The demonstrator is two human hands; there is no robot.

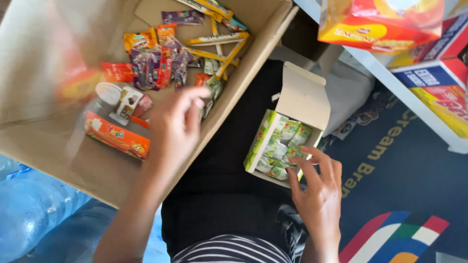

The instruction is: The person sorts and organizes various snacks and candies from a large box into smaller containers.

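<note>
My left hand (174,127) hovers over the edge of a large cardboard box (44,146), fingers apart, holding nothing; it is blurred. Inside that box lie several snack packets (156,61) in orange, purple, red and yellow, with an orange packet (117,136) nearest the hand. My right hand (317,187) rests on the lower edge of a small open carton (302,100) on my lap, fingers touching the green and white sachets (282,146) packed inside. Its flap stands open.
A white shelf (414,102) at the right carries red, yellow and blue cartons (385,22). Blue plastic water bottles (29,209) lie at the lower left. A dark blue floor mat (404,185) with coloured shapes spreads at the right.
</note>
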